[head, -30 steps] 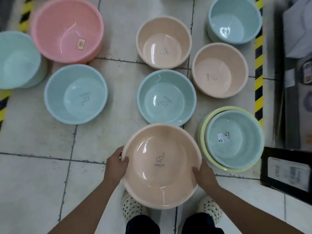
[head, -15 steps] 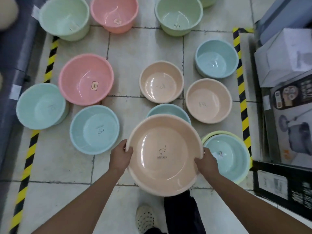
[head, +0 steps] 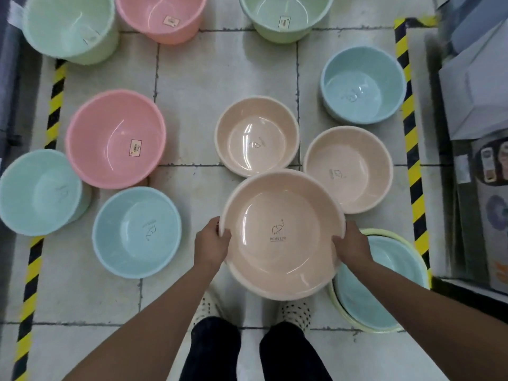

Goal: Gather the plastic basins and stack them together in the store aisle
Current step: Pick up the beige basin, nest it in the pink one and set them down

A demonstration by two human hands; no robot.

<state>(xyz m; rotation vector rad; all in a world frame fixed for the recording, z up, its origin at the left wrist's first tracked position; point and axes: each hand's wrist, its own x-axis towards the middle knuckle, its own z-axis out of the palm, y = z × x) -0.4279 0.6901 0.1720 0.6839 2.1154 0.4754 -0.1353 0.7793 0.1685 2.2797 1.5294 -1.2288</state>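
The tiled floor (head: 192, 78) carries many plastic basins, all with the open side up, and a striped yellow-black tape (head: 412, 160) runs along its left and right edges. The largest thing in the middle is the held beige basin (head: 283, 235), with an elephant drawing and the words HOME LIFE on its bottom; it is lifted above the floor, in front of the person's two feet. The left hand (head: 211, 247) is closed on its left rim, fingers curled over the edge, and the right hand (head: 351, 247) is closed on its right rim in the same way. Near the left edge of the floor stands a big pink basin (head: 115, 138) with a label inside, next to it a mint basin (head: 38, 192) and a blue basin (head: 136, 232). Behind the held one two smaller beige basins (head: 257, 136) stand just beside each other, and a small blue basin (head: 362, 85) is near the right tape. At the near right corner a blue basin sits inside a yellow-green basin (head: 412, 254), partly hidden by the right arm. Along the far edge are a green basin (head: 68, 26), a pink one (head: 162, 15) and another green one (head: 286, 15). Cardboard boxes (head: 478, 105) stand beyond the right edge.
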